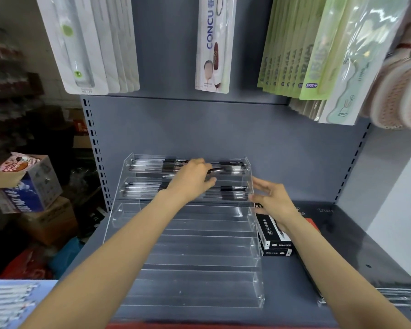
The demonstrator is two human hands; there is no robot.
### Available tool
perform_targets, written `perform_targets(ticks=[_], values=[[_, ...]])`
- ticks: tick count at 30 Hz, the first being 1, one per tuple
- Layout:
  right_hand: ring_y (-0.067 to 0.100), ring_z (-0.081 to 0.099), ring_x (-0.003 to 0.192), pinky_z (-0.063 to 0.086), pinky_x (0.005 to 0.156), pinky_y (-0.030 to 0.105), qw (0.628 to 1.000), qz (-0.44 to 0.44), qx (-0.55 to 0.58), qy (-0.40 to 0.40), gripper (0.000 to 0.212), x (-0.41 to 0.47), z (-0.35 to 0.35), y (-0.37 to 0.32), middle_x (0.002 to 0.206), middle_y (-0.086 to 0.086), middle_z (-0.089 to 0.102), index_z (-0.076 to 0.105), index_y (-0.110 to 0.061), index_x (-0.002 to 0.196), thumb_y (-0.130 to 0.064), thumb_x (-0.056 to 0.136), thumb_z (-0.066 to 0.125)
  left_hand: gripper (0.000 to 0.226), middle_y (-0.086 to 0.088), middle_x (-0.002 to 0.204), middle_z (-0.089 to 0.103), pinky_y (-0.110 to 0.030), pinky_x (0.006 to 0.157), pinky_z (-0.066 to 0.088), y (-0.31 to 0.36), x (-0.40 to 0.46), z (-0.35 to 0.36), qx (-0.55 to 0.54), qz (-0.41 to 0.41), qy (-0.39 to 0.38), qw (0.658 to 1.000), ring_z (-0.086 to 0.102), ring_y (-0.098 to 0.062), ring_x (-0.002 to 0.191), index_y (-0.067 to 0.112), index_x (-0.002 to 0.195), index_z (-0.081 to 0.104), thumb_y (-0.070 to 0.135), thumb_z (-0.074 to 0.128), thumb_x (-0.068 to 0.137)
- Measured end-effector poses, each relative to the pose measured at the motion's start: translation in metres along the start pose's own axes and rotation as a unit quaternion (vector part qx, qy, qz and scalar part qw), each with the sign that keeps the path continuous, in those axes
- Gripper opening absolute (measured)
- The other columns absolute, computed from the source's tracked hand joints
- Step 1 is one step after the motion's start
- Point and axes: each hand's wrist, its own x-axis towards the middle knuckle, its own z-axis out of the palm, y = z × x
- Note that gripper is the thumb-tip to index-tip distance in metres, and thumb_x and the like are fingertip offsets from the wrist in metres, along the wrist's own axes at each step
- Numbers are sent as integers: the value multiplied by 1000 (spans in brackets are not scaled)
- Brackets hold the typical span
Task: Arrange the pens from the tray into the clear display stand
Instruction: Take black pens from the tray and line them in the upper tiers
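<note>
The left hand (192, 179) is pinching a black pen (215, 170) over the far tier of the clear display stand (188, 257). The right hand (272, 200), fingers spread and grasping nothing, is steadying the stand's right edge. The pen looks light, stiff and slick; a mid-barrel grip suits it best.

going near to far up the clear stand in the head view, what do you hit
Empty front tiers of the clear display stand → second-from-top tier of pens → left hand holding a pen → top tier of pens
</note>
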Motion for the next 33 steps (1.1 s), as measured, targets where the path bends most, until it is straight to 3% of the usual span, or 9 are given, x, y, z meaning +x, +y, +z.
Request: perform_targets(ticks=[2,4,6,7,9,11,14,24,33], values=[[19,61,110,52,92,46,1000,-3,-2,3,54,0,1,0,134,-4,54,50,-22,134,3,87,58,39,-12,116,47,-36,97,39,7,1,3,12,54,-21,998,46,-26,110,4,132,48,21,39,98],[19,61,109,52,92,46,1000,-4,0,8,54,0,1,1,133,-5,55,50,-22,134,3,87,59,31,-12,101,48,-31,75,44,15,1,4,20,95,-16,995,50,-22,86,8,124,48,25,37,100],[18,61,108,52,91,45,1000,-5,-1,11,53,-1,1,0,132,-6,55,50,-23,134,3,88,58,21,-2,80,45,-24,54,36,23,0,4,17,106,20,994,40,-14,62,11,102,46,32,41,99],[18,61,108,53,91,44,1000,-4,-2,11,53,-1,2,0,131,-6,55,50,-23,134,3,88,58,19,1,85,47,-22,58,36,24,2,4,5,113,7,994,41,-14,66,10,103,50,27,43,99],[18,61,108,53,90,43,1000,-4,-2,12,54,-2,3,-1,131,-5,55,49,-23,134,3,88,57,19,-2,103,52,-26,79,42,27,7,8,-42,98,-13,994,52,-18,89,9,112,59,12,48,96],[19,61,108,53,90,43,1000,-3,-1,11,54,-3,2,-1,132,-5,55,50,-23,134,3,88,58,17,-6,107,59,-33,88,47,26,10,11,-70,64,-25,995,57,-21,98,10,106,65,8,56,92],[19,61,107,54,88,42,1000,-1,0,6,54,-2,1,-1,132,-5,55,50,-23,134,3,87,59,15,-7,106,66,-39,86,52,26,11,14,-85,24,-35,995,62,-21,95,12,101,70,9,62,88],[18,62,106,55,87,45,1000,6,8,-9,55,-1,-3,-1,135,-4,53,50,-22,134,2,86,61,18,-6,106,68,-38,87,51,35,16,17,-60,-8,-40,997,61,-24,101,17,99,70,13,69,82],[18,63,104,53,87,35,1000,-6,-24,1,55,-4,-2,-5,131,-1,57,50,-20,133,2,84,63,24,0,109,69,-35,87,50,32,6,5,-90,-22,2,996,60,-16,104,17,110,66,19,65,87]])
